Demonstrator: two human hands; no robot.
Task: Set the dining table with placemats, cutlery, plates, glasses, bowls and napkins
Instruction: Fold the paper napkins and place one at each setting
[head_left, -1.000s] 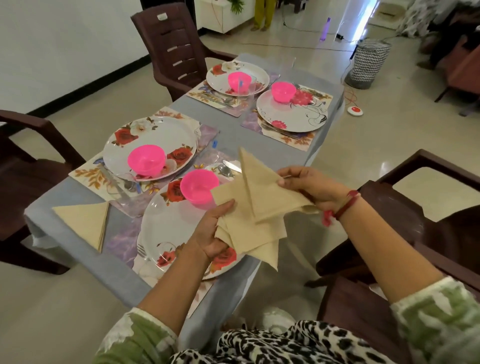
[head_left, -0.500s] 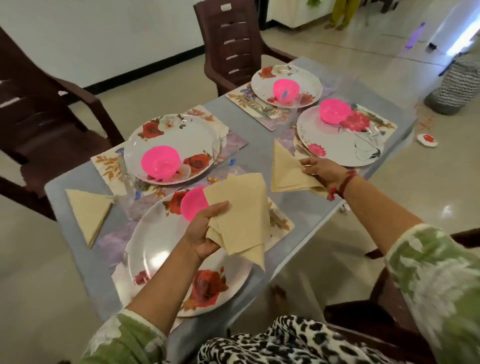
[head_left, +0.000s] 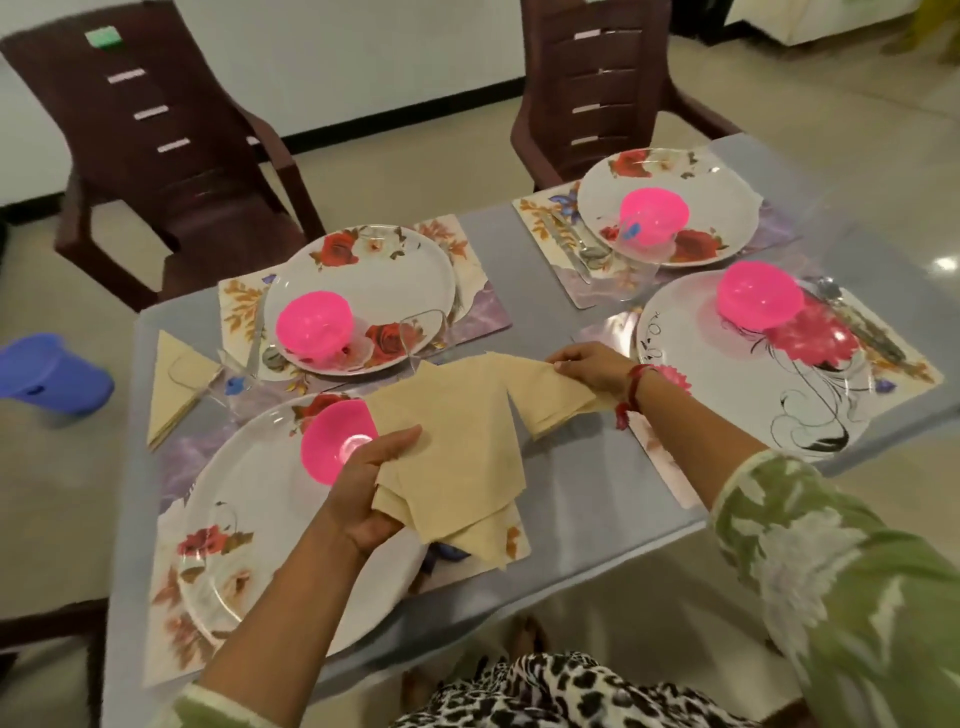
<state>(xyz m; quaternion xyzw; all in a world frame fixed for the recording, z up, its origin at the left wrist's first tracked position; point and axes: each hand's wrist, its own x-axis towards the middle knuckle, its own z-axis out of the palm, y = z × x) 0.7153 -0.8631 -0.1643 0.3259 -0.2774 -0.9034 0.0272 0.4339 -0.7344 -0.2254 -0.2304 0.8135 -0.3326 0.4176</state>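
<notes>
Fingers (head_left: 563, 364) of the right hand (head_left: 592, 366) pinch one folded napkin (head_left: 558, 397), now lowered to the counter (head_left: 571, 493) beside the swirl-patterned plate (head_left: 727, 374); the left hand (head_left: 374, 483) grips the remaining napkins (head_left: 457, 467) above the near plate (head_left: 249, 519). Judgement: this placement is nearly done, others remain.

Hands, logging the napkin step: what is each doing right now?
Left hand: holds a stack of folded beige napkins.
Right hand: pinches a single folded beige napkin.

head view, near, looks forward and down over table (head_left: 597, 499), hands
</notes>
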